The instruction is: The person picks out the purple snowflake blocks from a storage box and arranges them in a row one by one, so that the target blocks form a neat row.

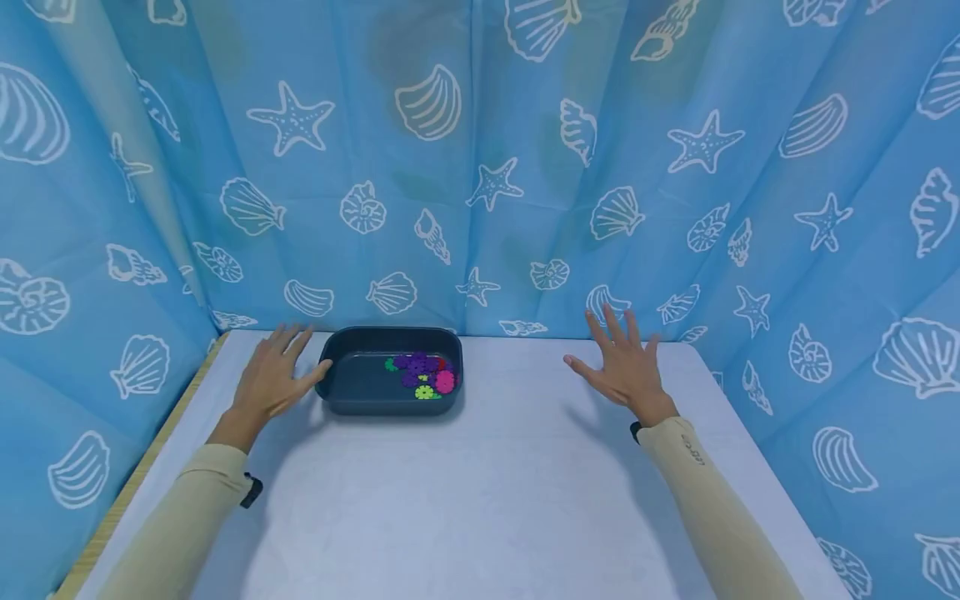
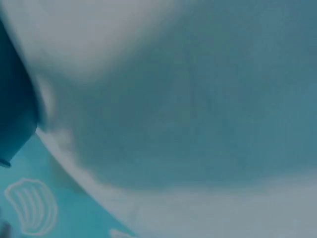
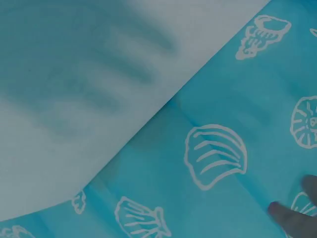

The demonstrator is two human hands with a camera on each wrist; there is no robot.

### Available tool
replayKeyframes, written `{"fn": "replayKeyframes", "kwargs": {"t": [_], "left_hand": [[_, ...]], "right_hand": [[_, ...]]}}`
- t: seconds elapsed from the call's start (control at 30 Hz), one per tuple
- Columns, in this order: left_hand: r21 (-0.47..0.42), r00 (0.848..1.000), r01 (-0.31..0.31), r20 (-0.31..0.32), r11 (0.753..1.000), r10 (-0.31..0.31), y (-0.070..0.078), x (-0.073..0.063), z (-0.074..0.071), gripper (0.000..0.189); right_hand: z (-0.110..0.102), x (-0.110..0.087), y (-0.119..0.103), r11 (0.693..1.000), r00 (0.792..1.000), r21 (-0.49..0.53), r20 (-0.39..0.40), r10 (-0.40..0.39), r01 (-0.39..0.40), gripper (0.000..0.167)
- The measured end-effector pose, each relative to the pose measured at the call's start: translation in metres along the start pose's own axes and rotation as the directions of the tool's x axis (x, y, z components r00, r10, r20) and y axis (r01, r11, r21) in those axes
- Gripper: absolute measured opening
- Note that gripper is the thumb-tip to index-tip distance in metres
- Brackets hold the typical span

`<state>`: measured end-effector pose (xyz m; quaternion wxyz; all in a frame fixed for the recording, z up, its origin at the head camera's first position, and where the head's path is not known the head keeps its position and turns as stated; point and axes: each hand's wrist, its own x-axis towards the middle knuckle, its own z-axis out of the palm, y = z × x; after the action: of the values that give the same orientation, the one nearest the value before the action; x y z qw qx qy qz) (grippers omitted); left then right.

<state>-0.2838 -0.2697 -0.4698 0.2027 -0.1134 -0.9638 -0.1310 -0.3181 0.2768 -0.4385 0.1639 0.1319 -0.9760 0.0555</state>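
A dark grey tray [image 1: 360,410] stands at the back of the white table, left of the middle. In its right half lies a heap of small flower-shaped discs: purple [image 1: 417,363], pink [image 1: 445,382], yellow-green [image 1: 424,392], with some green and red. My left hand [image 1: 272,373] hovers just left of the tray, fingers extended, its thumb by the tray's left rim. Over the table's back right my right hand [image 1: 622,367] is spread and holds nothing. Part of the tray [image 2: 15,99] shows in the left wrist view. Fingertips [image 3: 292,218] enter the right wrist view's corner.
A white cloth [image 1: 480,517] covers the table, with a wooden edge [image 1: 142,458] along its left side. Blue curtains [image 1: 480,242] printed with white shells and starfish close off the back and both sides. Each wrist carries a black band [image 1: 252,491].
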Motion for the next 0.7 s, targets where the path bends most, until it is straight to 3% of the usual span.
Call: {"fn": "replayKeyframes", "kwargs": {"t": [0.1, 0.17, 0.2, 0.4, 0.53, 0.7], "left_hand": [[-0.082, 0.982, -0.112, -0.161, 0.99, 0.098, 0.008, 0.005, 0.002, 0.042], [-0.131, 0.968, -0.138, -0.228, 0.982, 0.106, 0.015, 0.012, 0.005, 0.033], [-0.16, 0.968, -0.124, -0.237, 0.979, 0.083, 0.02, 0.016, 0.006, 0.032], [-0.346, 0.982, 0.08, -0.134, 0.935, -0.134, 0.034, 0.026, 0.019, 0.04], [-0.406, 0.977, 0.135, -0.097, 0.904, -0.189, 0.035, 0.025, 0.026, 0.045], [-0.457, 0.966, 0.181, -0.084, 0.871, -0.245, 0.034, 0.02, 0.034, 0.045]], "right_hand": [[-0.003, 0.013, -0.014, 0.99, 0.989, 0.119, -0.135, -0.06, 0.076, 0.075], [-0.008, 0.026, -0.032, 0.968, 0.976, 0.213, -0.198, -0.089, 0.132, 0.06], [-0.01, 0.033, -0.043, 0.956, 0.973, 0.254, -0.209, -0.095, 0.148, 0.054], [-0.006, 0.066, -0.12, 0.893, 0.983, 0.412, -0.118, -0.142, 0.179, 0.043], [0.01, 0.081, -0.157, 0.836, 0.971, 0.498, -0.065, -0.229, 0.23, 0.041], [0.037, 0.093, -0.193, 0.752, 0.953, 0.614, 0.0, -0.303, 0.239, 0.042]]}}
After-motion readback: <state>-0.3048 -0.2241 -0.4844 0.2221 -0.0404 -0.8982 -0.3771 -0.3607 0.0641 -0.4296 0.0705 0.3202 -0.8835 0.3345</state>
